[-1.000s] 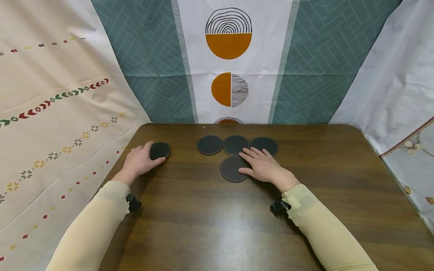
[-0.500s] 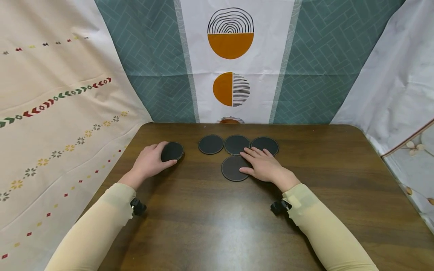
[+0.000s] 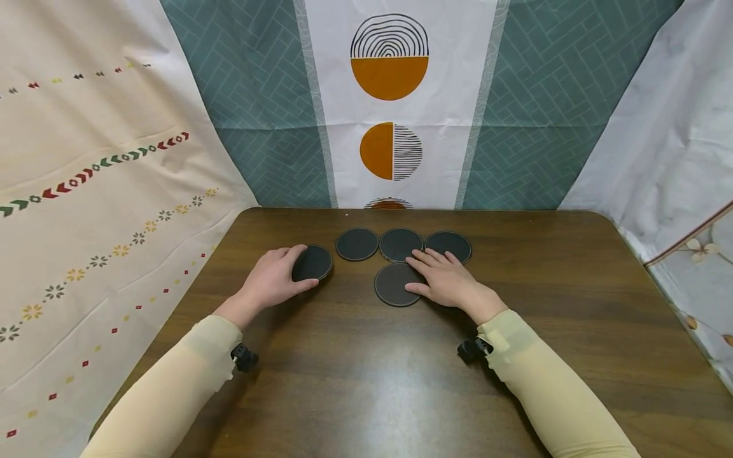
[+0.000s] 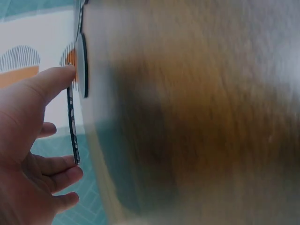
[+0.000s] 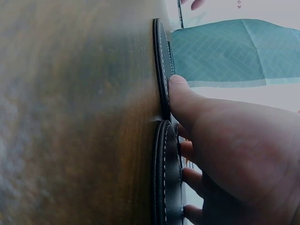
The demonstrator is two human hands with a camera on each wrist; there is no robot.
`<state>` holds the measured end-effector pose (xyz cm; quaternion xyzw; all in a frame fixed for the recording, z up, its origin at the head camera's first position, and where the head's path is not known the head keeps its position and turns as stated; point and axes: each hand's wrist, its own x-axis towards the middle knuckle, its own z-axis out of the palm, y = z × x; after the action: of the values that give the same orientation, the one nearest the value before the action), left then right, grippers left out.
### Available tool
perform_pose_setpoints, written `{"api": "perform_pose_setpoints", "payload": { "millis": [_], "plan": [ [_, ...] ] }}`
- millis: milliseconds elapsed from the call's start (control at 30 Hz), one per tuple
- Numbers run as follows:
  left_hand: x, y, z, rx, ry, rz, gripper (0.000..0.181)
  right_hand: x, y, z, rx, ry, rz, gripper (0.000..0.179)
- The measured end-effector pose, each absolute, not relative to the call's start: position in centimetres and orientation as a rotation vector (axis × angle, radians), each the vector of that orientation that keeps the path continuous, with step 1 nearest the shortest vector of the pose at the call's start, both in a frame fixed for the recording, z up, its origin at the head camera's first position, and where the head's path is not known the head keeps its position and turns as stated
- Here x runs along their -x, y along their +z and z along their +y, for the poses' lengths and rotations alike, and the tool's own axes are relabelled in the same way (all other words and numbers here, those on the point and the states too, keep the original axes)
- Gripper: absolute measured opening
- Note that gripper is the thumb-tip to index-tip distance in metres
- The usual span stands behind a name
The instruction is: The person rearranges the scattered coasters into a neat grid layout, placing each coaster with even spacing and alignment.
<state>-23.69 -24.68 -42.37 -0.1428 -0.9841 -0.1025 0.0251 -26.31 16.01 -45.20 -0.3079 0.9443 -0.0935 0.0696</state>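
My left hand (image 3: 272, 280) grips a round black coaster (image 3: 313, 263) by its edge, between thumb and fingers. In the left wrist view this held coaster (image 4: 72, 122) shows edge-on, raised off the wood. My right hand (image 3: 448, 281) rests with extended fingers on the coasters at the table's centre. Its thumb (image 5: 180, 91) touches the near coaster (image 3: 392, 286), while its fingertips overlap the row behind. That row has a left coaster (image 3: 357, 244), a middle coaster (image 3: 399, 243) and a right coaster (image 3: 448, 243). White stitching runs round the rim of a coaster (image 5: 172, 183) by the right fingers.
A brown wooden table (image 3: 355, 369) spreads beneath both hands. Behind its far edge hangs a green and white patterned cloth (image 3: 263, 108). A cream cloth (image 3: 103, 191) borders the left side and a white cloth (image 3: 676, 165) the right.
My left hand has carried its coaster rightward across the table, close to the left end of the row. The right hand stays in place on the coasters.
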Motion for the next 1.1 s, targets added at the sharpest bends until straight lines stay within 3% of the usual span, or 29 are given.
{"api": "perform_pose_setpoints", "payload": {
  "millis": [1100],
  "plan": [
    [22.1, -43.2, -19.0, 0.624, -0.328, -3.087, 0.088, 26.4, -45.2, 16.0, 0.922, -0.272, 2.838, 0.075]
  ]
}}
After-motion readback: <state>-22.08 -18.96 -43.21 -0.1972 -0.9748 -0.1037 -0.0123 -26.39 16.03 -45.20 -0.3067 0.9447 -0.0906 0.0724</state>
